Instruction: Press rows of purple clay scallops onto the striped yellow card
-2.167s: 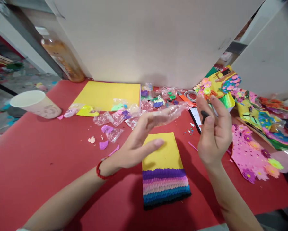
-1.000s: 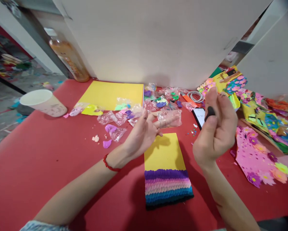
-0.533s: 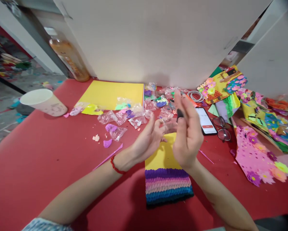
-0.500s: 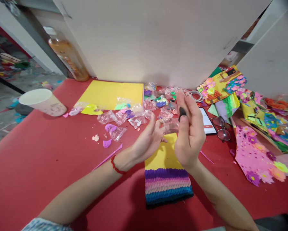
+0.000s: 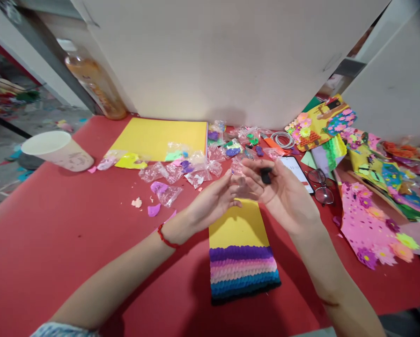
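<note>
My right hand [image 5: 287, 196] is turned palm up, its fingers loosely stretched, with a small lump of black clay [image 5: 266, 175] against them. Close beside it, my left hand [image 5: 215, 199] has its fingers curved round what looks like a clear plastic bag [image 5: 246, 188]; blur hides its exact edges. Below both hands lies a yellow card [image 5: 238, 227]. Its lower part carries scalloped rows of clay [image 5: 245, 271] in purple, pink, pale, blue and dark bands.
Small clear bags of coloured clay [image 5: 167, 193] lie across the red table [image 5: 72, 271]. Yellow sheets [image 5: 160, 135], a paper cup [image 5: 60, 150] and a bottle [image 5: 93, 84] are at the left. A phone [image 5: 296, 173], glasses [image 5: 322, 187] and decorated cards [image 5: 374, 220] lie at the right.
My right hand has lowered and turned palm up, its thumb off the black clay. My left hand has stayed close, its fingers now nearer to the right hand.
</note>
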`<state>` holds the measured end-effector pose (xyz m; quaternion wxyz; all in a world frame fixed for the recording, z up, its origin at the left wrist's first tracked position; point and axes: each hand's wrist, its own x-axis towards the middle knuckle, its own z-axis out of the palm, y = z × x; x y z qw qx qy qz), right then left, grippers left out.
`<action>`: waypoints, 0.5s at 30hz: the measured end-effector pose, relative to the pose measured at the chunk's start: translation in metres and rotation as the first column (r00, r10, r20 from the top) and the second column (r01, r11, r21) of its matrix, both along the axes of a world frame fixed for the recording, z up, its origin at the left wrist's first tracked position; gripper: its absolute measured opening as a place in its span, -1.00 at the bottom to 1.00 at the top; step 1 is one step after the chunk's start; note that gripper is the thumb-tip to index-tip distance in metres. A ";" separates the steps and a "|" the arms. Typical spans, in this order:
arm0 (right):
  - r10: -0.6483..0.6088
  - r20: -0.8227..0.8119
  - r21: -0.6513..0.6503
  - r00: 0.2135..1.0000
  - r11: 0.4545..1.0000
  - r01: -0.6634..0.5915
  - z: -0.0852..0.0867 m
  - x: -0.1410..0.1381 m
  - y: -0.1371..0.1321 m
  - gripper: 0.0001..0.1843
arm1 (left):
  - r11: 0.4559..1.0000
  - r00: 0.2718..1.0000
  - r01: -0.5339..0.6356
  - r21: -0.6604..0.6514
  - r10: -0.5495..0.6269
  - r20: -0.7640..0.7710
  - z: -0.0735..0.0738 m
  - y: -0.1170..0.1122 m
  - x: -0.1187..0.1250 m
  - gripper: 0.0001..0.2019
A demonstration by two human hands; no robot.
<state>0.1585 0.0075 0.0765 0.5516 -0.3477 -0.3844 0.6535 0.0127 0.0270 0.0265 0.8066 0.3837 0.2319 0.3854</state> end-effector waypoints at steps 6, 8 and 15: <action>-0.064 -0.025 -0.102 0.998 0.993 0.061 -0.013 0.010 -0.002 -0.77 | 0.728 0.732 -0.012 0.685 0.473 -0.490 -0.011 0.025 -0.001 -0.73; -0.062 -0.069 -0.154 0.996 0.987 0.050 -0.018 0.015 0.001 -0.77 | 0.493 0.569 0.216 0.843 0.637 -0.519 -0.013 0.033 0.004 -0.73; -0.030 -0.017 -0.157 0.999 0.987 0.027 -0.034 0.036 0.010 -0.87 | 0.193 0.577 0.540 0.819 0.624 -0.527 -0.041 0.070 0.049 -0.82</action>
